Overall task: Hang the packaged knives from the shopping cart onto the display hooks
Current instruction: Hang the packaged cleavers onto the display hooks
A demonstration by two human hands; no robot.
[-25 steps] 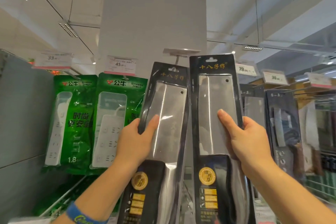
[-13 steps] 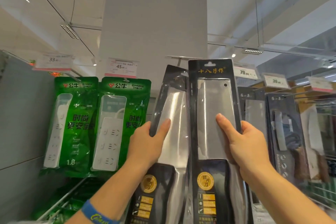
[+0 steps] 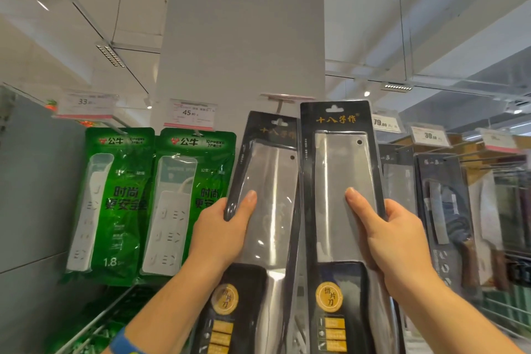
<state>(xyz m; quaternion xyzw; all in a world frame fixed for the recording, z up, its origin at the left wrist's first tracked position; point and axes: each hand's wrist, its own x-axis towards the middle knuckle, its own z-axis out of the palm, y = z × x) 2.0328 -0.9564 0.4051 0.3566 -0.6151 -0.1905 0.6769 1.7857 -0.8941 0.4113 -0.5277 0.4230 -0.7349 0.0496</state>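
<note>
Head view, looking up at a display wall in front of a white pillar (image 3: 244,37). L hand (image 3: 221,236) grips the left cleaver pack (image 3: 267,178) by its left edge, thumb flat on the clear blister front, fingers curled behind. The pack tilts so its top leans right, and its hang slot sits right under the display hook (image 3: 278,105) w/ the pink-edged tag holder on top (can't tell if the hook tip is through the slot). R hand (image 3: 399,247) grips the right cleaver pack (image 3: 339,158) by its right edge, thumb pressed on the blade window, fingers wrapped round the back. That pack is upright, just beside the left one, edges overlapping approx. mid-height, top reaching a bit higher than the left pack's. Both packs are black card w/ gold lettering and a round gold sticker low down. Blue wristband (image 3: 123,342) on the L wrist at the bottom edge of view. Left of the hands, two green power-strip packs (image 3: 184,204) hang side by side under price tags reading 33 (image 3: 86,103) and 45.90 (image 3: 189,115). Right of the hands, other dark knife packs (image 3: 442,210) hang on hooks below more price tags, text too small to read surely.
</note>
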